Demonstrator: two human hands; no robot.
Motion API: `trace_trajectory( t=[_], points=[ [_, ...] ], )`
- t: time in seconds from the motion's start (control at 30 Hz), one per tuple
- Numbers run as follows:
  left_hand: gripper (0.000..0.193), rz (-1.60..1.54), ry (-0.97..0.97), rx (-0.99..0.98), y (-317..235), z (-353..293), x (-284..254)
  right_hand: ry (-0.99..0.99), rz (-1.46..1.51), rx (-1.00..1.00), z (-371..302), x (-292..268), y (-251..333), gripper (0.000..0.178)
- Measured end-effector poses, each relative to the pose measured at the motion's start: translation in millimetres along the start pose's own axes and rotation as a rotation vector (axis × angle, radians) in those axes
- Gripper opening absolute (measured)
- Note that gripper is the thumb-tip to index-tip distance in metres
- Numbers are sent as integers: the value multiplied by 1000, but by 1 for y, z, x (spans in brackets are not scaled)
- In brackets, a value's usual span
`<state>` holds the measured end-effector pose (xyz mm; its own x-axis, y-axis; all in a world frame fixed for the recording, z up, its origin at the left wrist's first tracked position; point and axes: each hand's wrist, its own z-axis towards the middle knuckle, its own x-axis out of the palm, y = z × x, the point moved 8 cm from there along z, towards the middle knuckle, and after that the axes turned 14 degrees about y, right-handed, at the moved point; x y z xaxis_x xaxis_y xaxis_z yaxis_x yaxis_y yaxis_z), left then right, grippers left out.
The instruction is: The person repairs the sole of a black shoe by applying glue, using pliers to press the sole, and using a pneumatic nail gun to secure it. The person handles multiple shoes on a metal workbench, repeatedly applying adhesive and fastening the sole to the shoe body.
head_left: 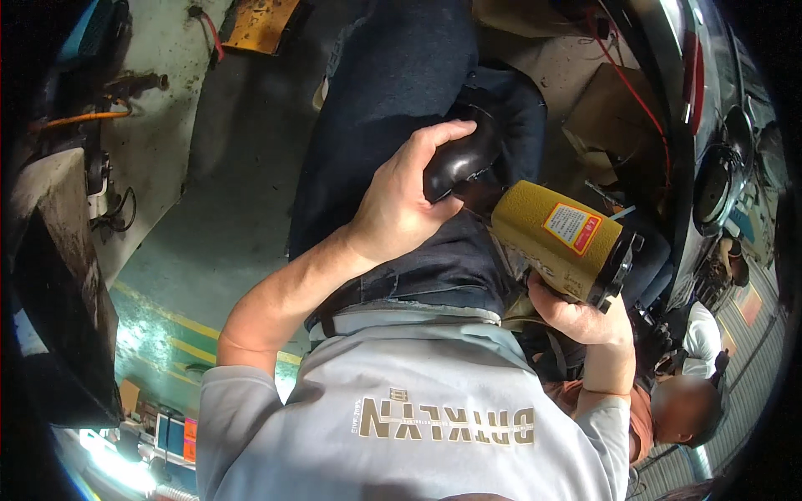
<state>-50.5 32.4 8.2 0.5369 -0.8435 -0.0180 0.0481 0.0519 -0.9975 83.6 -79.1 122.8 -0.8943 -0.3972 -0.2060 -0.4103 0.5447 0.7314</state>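
Note:
My left hand [405, 192] is closed round a smooth, glossy black rounded piece [459, 163], with the thumb and fingers on opposite sides. The piece is in front of my dark jeans [393, 92]. To its right, a yellow power tool [530, 230] with a textured housing, a label and a black end is tilted across my lap. My right hand [581, 317] grips it from below, and its fingers are mostly hidden under the tool. The tool's working end, near the black piece, is in shadow and I cannot make it out.
A worn board [163, 100] with an orange cable [83, 117] stands at the left. An orange-yellow piece [259, 23] lies at the top. Cardboard [614, 113] and a red cord [647, 108] are at the right, near black panels. Another person [685, 409] is at the lower right.

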Motion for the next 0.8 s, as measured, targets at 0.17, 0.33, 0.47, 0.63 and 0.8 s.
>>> trace_trajectory(
  t=[0.17,0.33,0.47,0.63,0.8],
  points=[
    [64,8,-17,-8,-2,-3,2,-360,586,100,-55,-28,-29,63],
    [63,-23,-9,-43,-5,0,2,-743,441,-307,-86,-115,4,45],
    [59,-156,-85,-19,-12,6,-1,-924,163,-216,-98,-203,-2,27],
    [70,-166,64,-42,-51,23,-17,-929,-359,87,-84,-301,-36,29],
    [95,-396,247,-108,-101,48,-63,-927,-824,488,-37,-328,-28,52]
  ],
)
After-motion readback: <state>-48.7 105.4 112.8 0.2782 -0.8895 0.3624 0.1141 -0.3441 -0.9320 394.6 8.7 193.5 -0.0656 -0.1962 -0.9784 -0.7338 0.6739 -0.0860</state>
